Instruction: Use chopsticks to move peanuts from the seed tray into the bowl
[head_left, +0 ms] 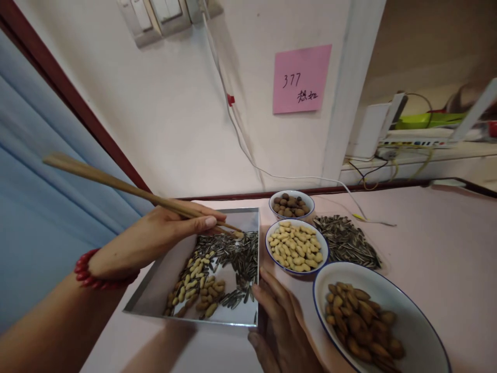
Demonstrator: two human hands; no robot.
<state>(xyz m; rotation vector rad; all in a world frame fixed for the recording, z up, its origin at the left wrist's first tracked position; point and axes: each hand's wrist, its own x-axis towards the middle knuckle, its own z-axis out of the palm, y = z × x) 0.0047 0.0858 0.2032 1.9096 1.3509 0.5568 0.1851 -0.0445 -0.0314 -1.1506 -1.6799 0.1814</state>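
Observation:
My left hand (166,233), with a red bead bracelet (87,269) on its wrist, is closed around a pair of wooden chopsticks (128,187). Their tips reach the sunflower seeds (225,247) at the far right of a shallow box (134,309). Whether a seed is pinched between the tips, I cannot tell. In the box, unshelled peanuts (194,274) lie left of the seeds, and a small cluster of browner nuts (210,295) sits near the front. My right hand (283,326) rests against the outside of the box's right wall, fingers extended and holding nothing.
Right of the box stand a bowl of peanuts (295,247), a bowl of round brown nuts (289,206) and a larger bowl of almond-like nuts (361,321). Loose sunflower seeds (347,241) lie behind it. A white cable (295,177) trails onto the pink tabletop (435,248).

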